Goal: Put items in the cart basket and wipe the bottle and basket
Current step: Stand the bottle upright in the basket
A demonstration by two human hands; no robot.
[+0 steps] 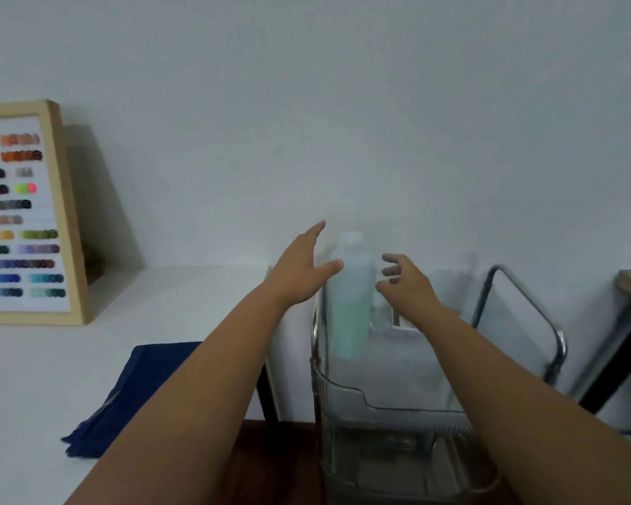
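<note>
**2 bare hands reach toward a green bottle standing in a clear cart basket**

A person's 2 bare arms stretch forward from the bottom of the head view. The left hand (299, 269) is spread wide, fingers fanned and thumb pointing right, its thumb tip at or just beside the upper left side of a pale green bottle (351, 297); whether it touches is unclear in the blur. The right hand (408, 286) sits just to the right of the bottle, its grip loosely spread with the fingers curled toward the bottle and a small gap between. Neither hand holds anything.

The bottle stands upright with a pale cap on top, inside the top basket (347, 390) of a cart, near the basket's far left corner. The basket is clear plastic with ribbed walls, carried in a metal frame, and a chrome handle (525, 304) loops up on its right side. A lower clear tier shows beneath.

Left of the cart is a white worktop (33, 377). A dark blue cloth (132, 399) lies on it near its right edge. A wood-framed colour chart (26, 213) leans against the pale wall at the far left.
</note>
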